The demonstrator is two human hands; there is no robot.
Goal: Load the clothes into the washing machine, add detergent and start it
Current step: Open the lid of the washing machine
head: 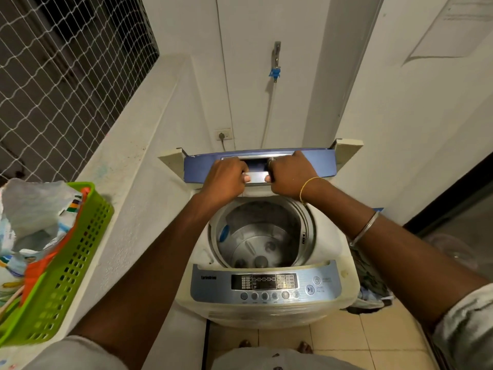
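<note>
While the drum (262, 236) sits empty (frame centre), 2 hands, left hand (226, 180) and right hand (290, 176), clench the folded lid (260, 166), holding it open for loading.

The person is wearing a pale grey top, its short sleeves showing at both lower corners; the right sleeve (464, 329) is looking mottled and rumpled, the left sleeve (74, 353) plain and smooth. Both forearms are showing bare from sleeve to wrist. A thin yellow thread (306, 186) is circling the right wrist, and a plain silver bangle (364, 228) is sitting further up the right forearm. A slim ring (271, 161) is glinting on a finger of the right hand (292, 174). The left hand (226, 180) is wearing nothing. Light grey cloth is covering the lap at the bottom edge, and bare toes (274, 345) are peeking out beyond it.
</note>
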